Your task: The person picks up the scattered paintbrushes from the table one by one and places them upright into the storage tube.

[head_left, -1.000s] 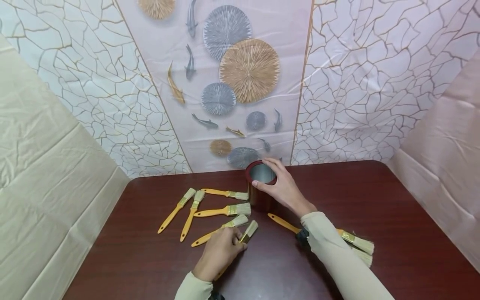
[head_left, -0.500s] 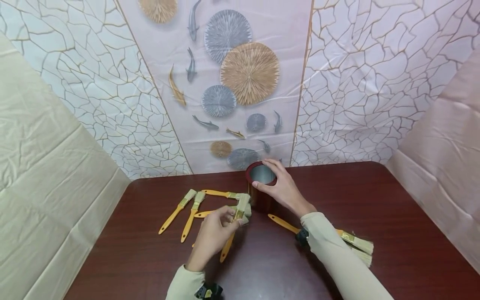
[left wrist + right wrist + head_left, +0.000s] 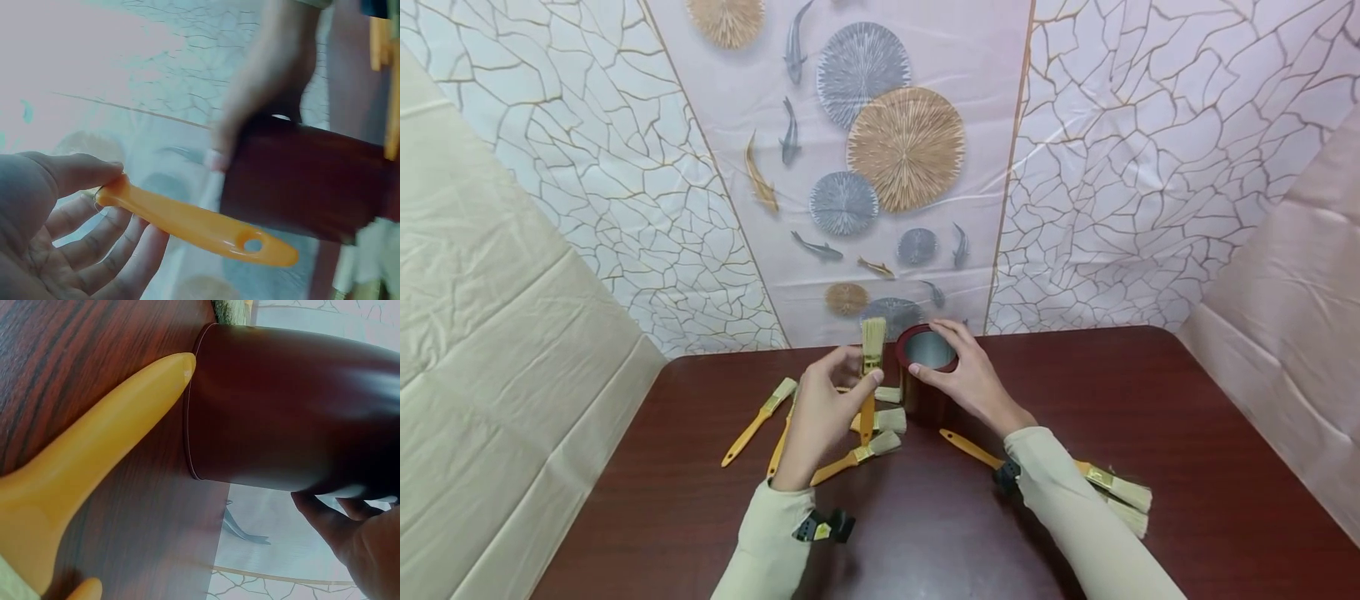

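My left hand (image 3: 827, 408) pinches a paintbrush (image 3: 873, 340) near its metal collar, between thumb and fingers. The brush stands upright over the table, pale bristles up and yellow handle (image 3: 206, 228) down, just left of a dark red cylindrical container (image 3: 921, 400). Upright at the back of the table, this container has its round mouth facing up and a grey inside. My right hand (image 3: 973, 379) holds it by the rim from the right, thumb at the near side and fingers at the far side. In the right wrist view, fingertips touch the container's wall (image 3: 281, 406).
Several paintbrushes lie left of the container, among them one brush (image 3: 760, 422) at the far left and another (image 3: 857, 457) below the raised one. More lie under the right forearm, with a yellow handle (image 3: 970, 448) and pale bristles (image 3: 1126, 492) showing. A patterned backdrop (image 3: 1097, 200) rises behind the table.
My left hand has lifted a paintbrush off the table and moved it up and away from me, turning it upright beside the container. The right hand keeps its place on the rim.
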{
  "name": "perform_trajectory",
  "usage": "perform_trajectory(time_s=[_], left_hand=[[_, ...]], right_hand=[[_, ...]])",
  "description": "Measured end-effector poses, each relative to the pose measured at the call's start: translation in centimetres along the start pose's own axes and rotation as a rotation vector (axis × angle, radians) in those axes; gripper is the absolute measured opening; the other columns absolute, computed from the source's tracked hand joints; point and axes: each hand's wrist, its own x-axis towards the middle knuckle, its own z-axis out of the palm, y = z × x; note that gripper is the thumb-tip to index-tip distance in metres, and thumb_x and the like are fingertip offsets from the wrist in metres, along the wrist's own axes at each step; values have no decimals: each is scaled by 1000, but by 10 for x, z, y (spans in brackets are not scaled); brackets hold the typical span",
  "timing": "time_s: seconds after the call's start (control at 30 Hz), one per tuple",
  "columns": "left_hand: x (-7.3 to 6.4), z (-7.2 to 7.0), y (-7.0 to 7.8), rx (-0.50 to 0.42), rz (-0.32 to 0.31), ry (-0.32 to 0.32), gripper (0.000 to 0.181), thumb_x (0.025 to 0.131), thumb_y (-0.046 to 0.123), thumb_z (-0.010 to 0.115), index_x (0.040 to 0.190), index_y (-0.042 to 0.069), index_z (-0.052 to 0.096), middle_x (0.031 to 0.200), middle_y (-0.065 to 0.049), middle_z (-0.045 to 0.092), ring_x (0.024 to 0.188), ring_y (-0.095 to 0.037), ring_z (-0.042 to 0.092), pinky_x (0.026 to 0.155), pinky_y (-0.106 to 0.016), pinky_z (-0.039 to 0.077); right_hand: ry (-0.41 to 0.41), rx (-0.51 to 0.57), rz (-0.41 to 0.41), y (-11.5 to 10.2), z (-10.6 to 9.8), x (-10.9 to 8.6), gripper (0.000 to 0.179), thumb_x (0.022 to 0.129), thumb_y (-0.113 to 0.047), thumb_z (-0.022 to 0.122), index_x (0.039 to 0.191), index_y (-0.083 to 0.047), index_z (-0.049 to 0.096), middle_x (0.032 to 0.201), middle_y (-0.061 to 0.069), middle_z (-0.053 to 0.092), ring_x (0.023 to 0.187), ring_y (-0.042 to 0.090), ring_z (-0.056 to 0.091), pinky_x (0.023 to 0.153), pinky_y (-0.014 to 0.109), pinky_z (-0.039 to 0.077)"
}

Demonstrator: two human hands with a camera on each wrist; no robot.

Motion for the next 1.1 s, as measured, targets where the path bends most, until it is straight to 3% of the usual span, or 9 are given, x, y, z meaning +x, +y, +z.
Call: perform_trajectory(time_s=[0.2,0.4,0.83,1.1], left_hand=[[23,-1,26,-14,84,32,30,98,24,78,123,8,74,104,-9,76,88,-23,76,79,-44,61],[46,2,41,-17,157,12,24,102,23,73,121,7,75,112,-9,74,97,-25,75,86,-43,61],[86,1,50,-63,206,-10,21,105,20,68,114,1,74,107,-12,75,83,-25,75,73,-38,61],[104,11,51,-86,190,-45,16,103,13,69,110,-1,70,109,-15,73,88,-28,78,67,-32,63]], right_hand=[[-4,-2,-1,-2,0,0,85,88,-50,85,157,-16,51,162,3,42,139,32,49,100,56,51],[2,-1,-5,0,-1,1,85,88,-49,85,157,-14,51,161,3,42,135,33,51,98,55,53],[-2,8,2,1,1,1,86,87,-53,84,158,-18,50,161,-1,42,132,32,53,93,52,56],[-1,8,-1,1,0,1,84,87,-50,85,156,-16,51,160,1,42,131,33,53,94,52,55]])
